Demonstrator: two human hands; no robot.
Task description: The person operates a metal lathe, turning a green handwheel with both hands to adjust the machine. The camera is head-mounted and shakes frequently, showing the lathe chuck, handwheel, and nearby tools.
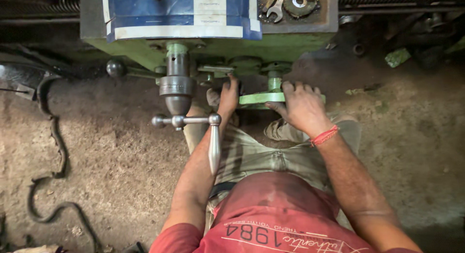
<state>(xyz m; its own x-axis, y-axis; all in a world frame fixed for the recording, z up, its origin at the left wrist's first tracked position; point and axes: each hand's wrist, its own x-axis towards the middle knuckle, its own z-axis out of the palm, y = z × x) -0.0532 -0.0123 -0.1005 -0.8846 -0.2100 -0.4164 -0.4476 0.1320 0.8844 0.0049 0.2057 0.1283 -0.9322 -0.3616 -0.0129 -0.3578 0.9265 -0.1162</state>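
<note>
Fingers (pixel 290 88) around green handwheel (pixel 264 98)

crank handle (pixel 213 145): polished smooth metal | green lever (pixel 262 98): painted metal, matt | floor (pixel 116 161): rough, dusty earth

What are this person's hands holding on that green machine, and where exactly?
The right hand grips the rim of a green handwheel. The left hand reaches beside it; its grasp cannot be told.
</note>
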